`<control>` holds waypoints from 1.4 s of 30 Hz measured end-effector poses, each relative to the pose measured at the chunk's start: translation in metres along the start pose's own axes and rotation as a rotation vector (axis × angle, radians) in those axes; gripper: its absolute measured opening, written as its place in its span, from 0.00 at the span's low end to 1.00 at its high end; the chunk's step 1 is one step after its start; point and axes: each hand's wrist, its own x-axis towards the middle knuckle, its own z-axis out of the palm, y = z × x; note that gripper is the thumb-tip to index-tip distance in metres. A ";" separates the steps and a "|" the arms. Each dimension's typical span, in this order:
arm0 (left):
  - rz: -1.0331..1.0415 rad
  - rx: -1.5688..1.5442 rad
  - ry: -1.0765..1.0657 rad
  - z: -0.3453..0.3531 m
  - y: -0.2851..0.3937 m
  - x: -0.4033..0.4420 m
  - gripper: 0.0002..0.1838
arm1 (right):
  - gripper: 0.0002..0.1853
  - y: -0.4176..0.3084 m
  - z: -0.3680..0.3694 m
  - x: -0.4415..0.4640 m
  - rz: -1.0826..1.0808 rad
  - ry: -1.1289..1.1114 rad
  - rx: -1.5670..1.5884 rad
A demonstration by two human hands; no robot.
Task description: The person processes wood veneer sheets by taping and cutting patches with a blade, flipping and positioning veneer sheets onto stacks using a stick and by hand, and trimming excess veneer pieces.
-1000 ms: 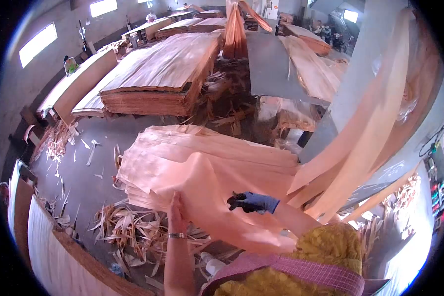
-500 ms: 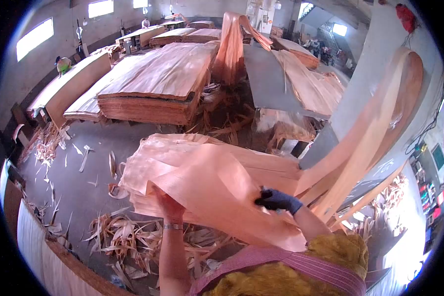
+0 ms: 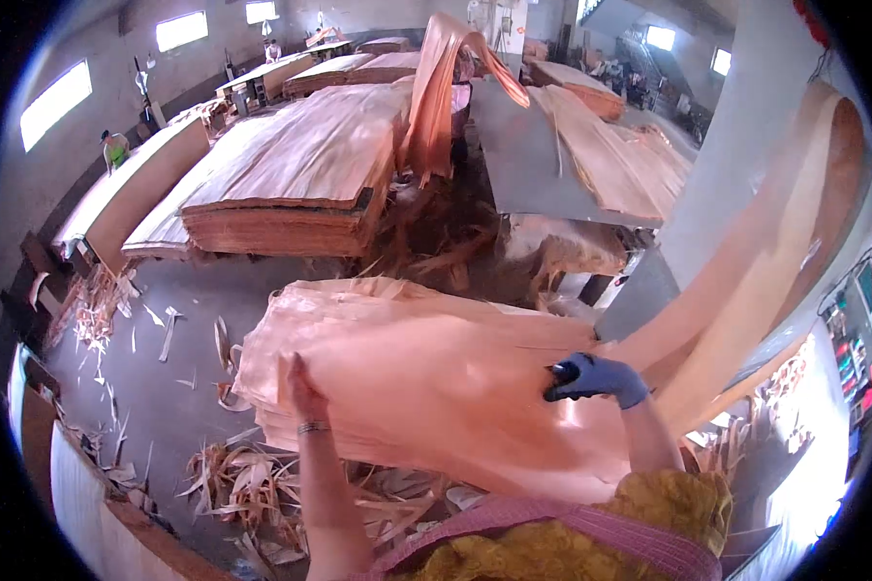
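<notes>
A pinkish veneer sheet (image 3: 436, 387) lies nearly flat over a stack of similar sheets (image 3: 349, 295) in front of me. At the sheet's left part rests my bare left hand (image 3: 305, 389), a band on its wrist; its fingers point forward and look extended. My right hand (image 3: 596, 379), in a blue and black glove, is at the sheet's right part with its fingers curled. Something small and dark shows at those fingertips, too small to make out. Long pale veneer strips (image 3: 746, 290) hang in a loop right of my right hand.
Veneer scraps (image 3: 242, 484) litter the grey floor near the stack. Beyond stands a large veneer pile (image 3: 281, 228). A grey-topped table (image 3: 523, 165) is at back right. Another person (image 3: 115, 150) stands by a long table at far left. Upright boards (image 3: 77, 474) stand at lower left.
The sheet was bulging and folded between my hands; now it lies flatter. My right hand has moved right, and my left hand slightly left. The view has shifted a little.
</notes>
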 end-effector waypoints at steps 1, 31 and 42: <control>-0.013 0.071 -0.033 0.024 0.024 -0.009 0.19 | 0.19 0.009 -0.003 0.018 -0.037 -0.056 -0.015; 1.083 0.964 1.527 -0.035 0.292 -0.936 0.25 | 0.16 -0.214 0.544 0.029 -0.776 -1.733 -0.297; 1.883 0.177 1.593 0.050 0.217 -1.181 0.18 | 0.14 -0.389 0.730 -0.265 -1.336 -1.622 -0.793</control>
